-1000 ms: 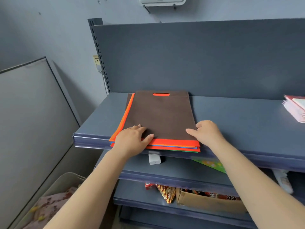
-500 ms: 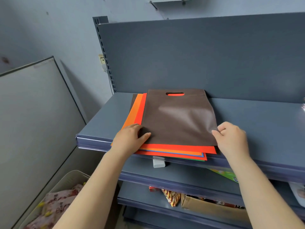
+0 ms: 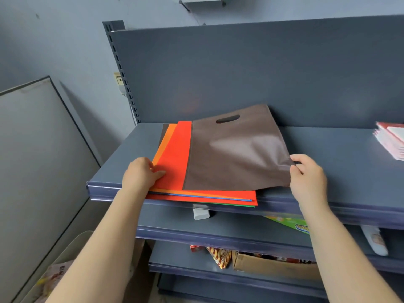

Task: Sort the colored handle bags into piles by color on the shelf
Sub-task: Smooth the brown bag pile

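The right hand [image 3: 307, 179] is pinching the near corner of the thin brown cloth bag with a cut-out handle [image 3: 236, 152], which is lying half on the stack of bright flat bags [image 3: 175, 158] on the grey metal shelf [image 3: 341, 171]. The left hand [image 3: 140, 173] is pressing flat on that stack. The bag is looking light and floppy, so a corner pinch seems enough.

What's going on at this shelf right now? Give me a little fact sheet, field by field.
Setting: grey metal shelf
Top item: brown fabric handle bag, partly off the stack to the right
Stack beneath: red fabric bag on top, orange, blue and green edges showing
Right hand: pinches the brown bag's corner
Left hand: presses the stack
Nearby: spiral notebooks
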`<state>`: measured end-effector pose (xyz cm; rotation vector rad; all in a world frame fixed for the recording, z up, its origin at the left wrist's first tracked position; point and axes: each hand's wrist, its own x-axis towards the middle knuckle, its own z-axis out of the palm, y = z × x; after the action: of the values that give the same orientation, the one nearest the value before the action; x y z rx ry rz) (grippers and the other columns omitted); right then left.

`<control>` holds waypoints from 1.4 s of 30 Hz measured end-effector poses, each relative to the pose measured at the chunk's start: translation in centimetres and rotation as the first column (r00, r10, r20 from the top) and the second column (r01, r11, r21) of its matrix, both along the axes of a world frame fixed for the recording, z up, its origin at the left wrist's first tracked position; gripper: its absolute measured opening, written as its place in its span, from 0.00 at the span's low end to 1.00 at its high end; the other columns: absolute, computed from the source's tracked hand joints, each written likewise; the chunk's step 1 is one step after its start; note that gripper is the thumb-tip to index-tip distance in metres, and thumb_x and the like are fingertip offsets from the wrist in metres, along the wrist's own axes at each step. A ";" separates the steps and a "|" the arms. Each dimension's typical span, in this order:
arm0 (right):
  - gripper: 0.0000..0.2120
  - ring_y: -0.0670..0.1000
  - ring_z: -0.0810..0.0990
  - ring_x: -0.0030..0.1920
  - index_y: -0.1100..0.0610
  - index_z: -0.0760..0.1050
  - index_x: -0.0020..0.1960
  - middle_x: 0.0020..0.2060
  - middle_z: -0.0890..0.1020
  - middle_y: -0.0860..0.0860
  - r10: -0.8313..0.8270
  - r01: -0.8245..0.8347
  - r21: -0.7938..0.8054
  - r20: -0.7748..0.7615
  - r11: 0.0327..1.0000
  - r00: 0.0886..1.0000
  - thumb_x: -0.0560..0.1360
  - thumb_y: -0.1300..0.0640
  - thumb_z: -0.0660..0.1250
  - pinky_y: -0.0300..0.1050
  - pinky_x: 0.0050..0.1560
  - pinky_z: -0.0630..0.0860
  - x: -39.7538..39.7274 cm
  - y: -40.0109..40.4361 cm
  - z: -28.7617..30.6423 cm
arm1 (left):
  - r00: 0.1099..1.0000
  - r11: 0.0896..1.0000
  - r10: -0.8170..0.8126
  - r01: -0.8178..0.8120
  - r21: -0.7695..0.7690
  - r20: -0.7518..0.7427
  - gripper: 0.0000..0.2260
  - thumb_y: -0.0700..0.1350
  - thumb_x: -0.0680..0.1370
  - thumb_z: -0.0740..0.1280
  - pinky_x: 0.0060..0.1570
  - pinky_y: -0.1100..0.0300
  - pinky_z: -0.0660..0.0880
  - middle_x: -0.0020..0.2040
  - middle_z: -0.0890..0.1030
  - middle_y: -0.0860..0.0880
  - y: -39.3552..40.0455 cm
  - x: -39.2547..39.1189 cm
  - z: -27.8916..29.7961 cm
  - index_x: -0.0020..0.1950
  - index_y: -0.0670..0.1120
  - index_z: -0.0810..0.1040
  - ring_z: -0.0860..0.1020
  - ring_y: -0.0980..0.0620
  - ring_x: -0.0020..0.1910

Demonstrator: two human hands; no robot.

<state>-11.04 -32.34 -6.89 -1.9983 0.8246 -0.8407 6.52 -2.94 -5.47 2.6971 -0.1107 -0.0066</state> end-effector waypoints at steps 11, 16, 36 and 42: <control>0.15 0.56 0.72 0.40 0.60 0.77 0.56 0.42 0.80 0.56 0.025 -0.028 0.050 0.075 0.998 0.997 0.76 0.70 0.57 0.43 0.44 0.66 -0.3 1.3 -0.5 | 0.997 0.999 -0.019 0.021 -0.027 0.071 0.09 0.44 0.77 0.67 0.50 0.51 0.71 0.54 0.79 0.41 -0.2 -1.0 1.5 0.54 0.41 0.78 0.76 0.39 0.55; 0.16 0.51 0.76 0.47 0.52 0.76 0.53 0.48 0.80 0.52 -0.026 -0.050 0.268 0.271 0.962 0.962 0.76 0.69 0.57 0.44 0.50 0.70 0.2 2.9 -0.3 | 0.962 0.919 0.052 0.060 -0.391 0.269 0.06 0.40 0.77 0.66 0.38 0.61 0.67 0.44 0.80 0.44 1.4 -3.2 2.2 0.51 0.41 0.80 0.74 0.47 0.39; 0.17 0.44 0.84 0.44 0.50 0.79 0.49 0.44 0.85 0.45 0.308 -0.758 0.621 0.694 0.202 0.651 0.79 0.68 0.58 0.36 0.39 0.80 4.9 25.1 5.0 | 0.394 0.471 0.798 0.066 -0.880 0.456 0.09 0.41 0.78 0.67 0.39 0.66 0.74 0.32 0.82 0.62 21.9 -20.2 7.9 0.46 0.56 0.79 0.76 0.65 0.33; 0.25 0.44 0.85 0.43 0.43 0.84 0.40 0.41 0.86 0.44 0.424 -0.783 0.618 0.727 -0.064 0.540 0.79 0.68 0.57 0.37 0.37 0.80 3.6 34.9 6.7 | 0.124 0.430 0.891 0.079 -0.899 0.437 0.08 0.41 0.78 0.67 0.40 0.66 0.76 0.36 0.84 0.56 28.2 -28.3 9.5 0.47 0.55 0.80 0.80 0.60 0.36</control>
<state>-7.43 2.52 -0.19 -0.8077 -0.0285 0.0448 -21.82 25.26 3.99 1.2596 0.4003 1.5497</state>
